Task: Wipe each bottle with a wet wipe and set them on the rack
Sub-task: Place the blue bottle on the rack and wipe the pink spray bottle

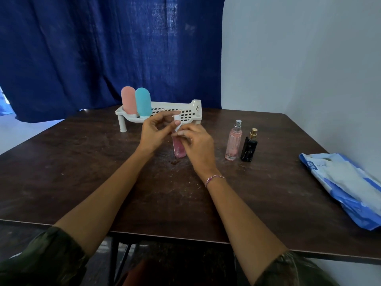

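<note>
Holding a small pink bottle [179,149] upright over the tabletop [82,172] approx. mid-way, a bit toward the far edge. Base is at or just above the surface; can't tell if it touches. Both hands meet at the bottle's top, which is hidden behind them.

L hand [155,133]: fingers curled, thumb + forefinger tips pinching a white wet wipe [177,122] at the bottle's top. R hand [196,146]: fingers curled round the bottle's upper part, tips pressed on the wipe's lower edge. Only the bottle's lower half shows, btwn the two hands. R wrist has a pink-and-white bracelet [214,179]. Dark green sleeves at the bottom of view.

White perforated rack [196,107] stands on legs near the far edge, just behind the hands. On its L end, side by side & upright: pink capsule bottle [128,101] and teal capsule bottle [142,102], touching or nearly so. Rest of the rack deck carries nothing else that I can see.

On the tabletop to the R of the hands, well apart from the rack: tall pink spray bottle [233,142] w/ silver nozzle, and just beside it a black spray bottle [249,148] w/ gold nozzle, both upright.

Blue-and-white wipes pack [346,186] lies flat by the R edge. Blue curtain [103,48] behind, pale wall [299,58] at R.
</note>
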